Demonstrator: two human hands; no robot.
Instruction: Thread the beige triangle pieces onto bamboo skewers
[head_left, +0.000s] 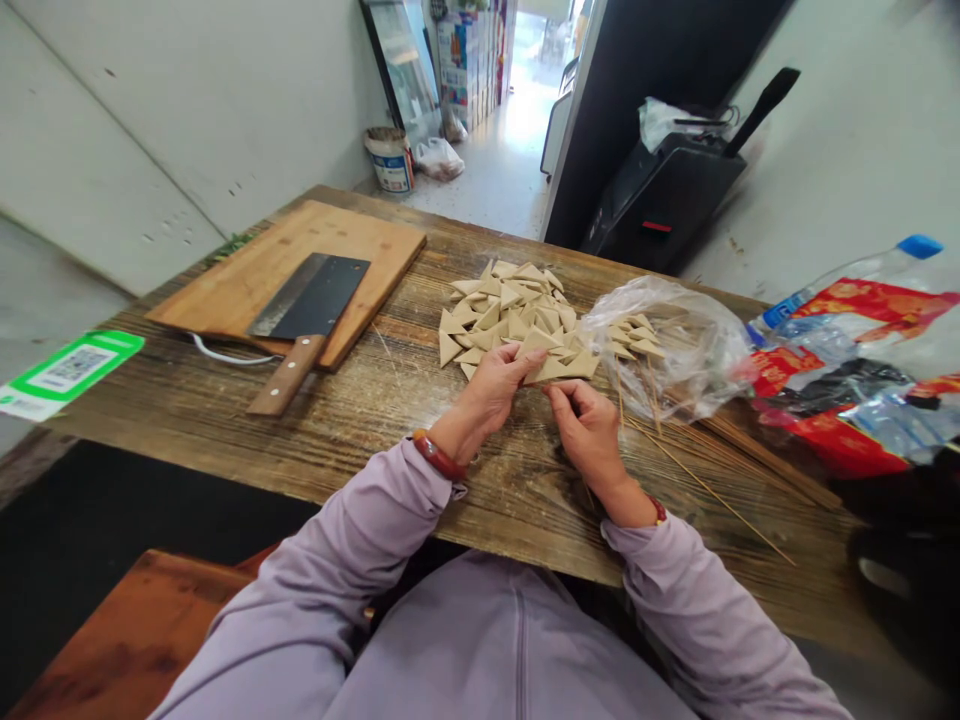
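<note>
Pinched between the thumb and fingers of my left hand (pixel 495 388) is a flat tan triangular piece (pixel 538 355), held at the near edge of a heap of similar pieces (pixel 510 305). I cannot tell what they are made of. Close beside it on the right, my right hand (pixel 589 425) is closed, thumb against forefinger. A thin stick (pixel 589 493) shows just below that palm and seems to be in its grip; most of it is hidden by the fingers. Long thin skewers (pixel 750 455) lie on the wooden table (pixel 360 430) to the right.
A cleaver (pixel 311 300) rests on a cutting board (pixel 375 235) at left, its handle over the near edge. To the right, a clear plastic bag (pixel 675 340) partly covers more tan pieces. A plastic bottle (pixel 847 290) and red packaging (pixel 870 440) crowd the right side.
</note>
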